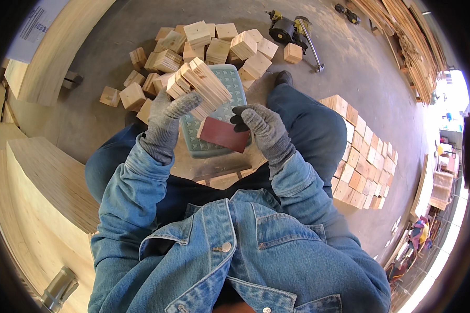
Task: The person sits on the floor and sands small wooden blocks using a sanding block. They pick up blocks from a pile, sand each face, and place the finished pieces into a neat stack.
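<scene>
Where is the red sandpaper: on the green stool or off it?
On it: the red sandpaper lies over the near part of the green stool, close to the right hand.

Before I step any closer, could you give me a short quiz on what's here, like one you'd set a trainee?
1. Multiple choice: what does the left hand hold?
A) a hammer
B) a layered wooden piece
C) a paintbrush

2. Fill the gap: the neatly stacked wooden blocks are on the person's ____ side.

3. Short answer: what rectangular thing lies on the textured green surface, close to the fingers of the right hand?

Key:
1. B
2. right
3. a dark red block
</scene>
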The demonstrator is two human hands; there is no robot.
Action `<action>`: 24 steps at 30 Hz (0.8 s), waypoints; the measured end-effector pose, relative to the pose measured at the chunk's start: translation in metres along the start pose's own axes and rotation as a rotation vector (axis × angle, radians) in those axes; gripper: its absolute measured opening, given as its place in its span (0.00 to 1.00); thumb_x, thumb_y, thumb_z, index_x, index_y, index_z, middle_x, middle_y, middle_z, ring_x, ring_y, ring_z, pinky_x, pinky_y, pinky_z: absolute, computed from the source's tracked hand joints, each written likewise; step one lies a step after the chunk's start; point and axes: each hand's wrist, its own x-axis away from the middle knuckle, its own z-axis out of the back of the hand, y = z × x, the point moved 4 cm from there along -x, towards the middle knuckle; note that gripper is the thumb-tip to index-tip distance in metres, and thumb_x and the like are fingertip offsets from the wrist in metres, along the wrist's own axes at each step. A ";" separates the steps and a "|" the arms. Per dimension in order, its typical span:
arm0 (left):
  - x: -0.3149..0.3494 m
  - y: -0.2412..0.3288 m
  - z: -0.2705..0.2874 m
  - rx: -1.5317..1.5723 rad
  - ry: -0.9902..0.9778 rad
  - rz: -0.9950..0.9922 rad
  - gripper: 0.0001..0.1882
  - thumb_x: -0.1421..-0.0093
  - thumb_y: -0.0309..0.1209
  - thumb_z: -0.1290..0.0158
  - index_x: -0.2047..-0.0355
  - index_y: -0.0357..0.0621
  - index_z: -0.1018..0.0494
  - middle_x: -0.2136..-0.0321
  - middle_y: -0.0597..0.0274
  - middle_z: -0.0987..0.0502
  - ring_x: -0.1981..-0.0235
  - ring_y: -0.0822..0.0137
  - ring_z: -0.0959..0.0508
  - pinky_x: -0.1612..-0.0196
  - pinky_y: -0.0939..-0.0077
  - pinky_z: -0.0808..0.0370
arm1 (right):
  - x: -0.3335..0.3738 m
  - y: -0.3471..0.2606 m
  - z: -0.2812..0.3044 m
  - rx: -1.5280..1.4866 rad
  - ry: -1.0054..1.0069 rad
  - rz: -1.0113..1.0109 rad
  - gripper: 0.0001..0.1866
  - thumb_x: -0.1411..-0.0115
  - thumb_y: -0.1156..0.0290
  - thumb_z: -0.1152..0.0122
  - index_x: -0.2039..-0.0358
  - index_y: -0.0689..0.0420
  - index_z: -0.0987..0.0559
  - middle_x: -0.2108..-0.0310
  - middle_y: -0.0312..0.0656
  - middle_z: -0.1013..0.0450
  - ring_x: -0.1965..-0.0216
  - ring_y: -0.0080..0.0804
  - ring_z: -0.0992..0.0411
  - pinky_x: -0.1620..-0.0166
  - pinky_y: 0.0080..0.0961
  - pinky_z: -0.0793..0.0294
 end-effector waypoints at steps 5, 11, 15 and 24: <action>0.002 0.006 -0.018 -0.043 -0.043 -0.056 0.40 0.47 0.38 0.25 0.38 0.35 0.29 0.50 0.57 0.19 0.50 0.66 0.19 0.45 0.71 0.21 | 0.001 0.009 0.005 -0.119 -0.032 -0.017 0.21 0.27 0.56 0.40 0.50 0.65 0.17 0.62 0.43 0.17 0.63 0.26 0.20 0.56 0.23 0.20; -0.001 -0.011 -0.016 -0.149 -0.050 -0.143 0.43 0.51 0.38 0.22 0.38 0.34 0.30 0.50 0.56 0.19 0.50 0.65 0.18 0.45 0.70 0.20 | -0.001 0.002 -0.002 0.091 0.053 -0.160 0.17 0.29 0.62 0.37 0.53 0.66 0.16 0.66 0.43 0.17 0.68 0.26 0.21 0.60 0.22 0.20; 0.000 -0.008 -0.018 -0.122 -0.048 -0.114 0.43 0.50 0.38 0.23 0.39 0.35 0.30 0.50 0.56 0.19 0.50 0.65 0.18 0.45 0.70 0.20 | 0.000 -0.005 -0.003 0.136 0.044 -0.195 0.13 0.29 0.67 0.36 0.55 0.65 0.16 0.67 0.42 0.18 0.68 0.26 0.21 0.61 0.23 0.20; 0.001 -0.003 0.007 0.139 0.104 0.028 0.30 0.36 0.38 0.36 0.38 0.35 0.30 0.50 0.55 0.21 0.49 0.65 0.19 0.42 0.70 0.22 | -0.005 -0.010 0.050 0.797 0.392 0.067 0.32 0.43 0.67 0.23 0.40 0.61 0.23 0.51 0.47 0.19 0.51 0.38 0.21 0.45 0.30 0.21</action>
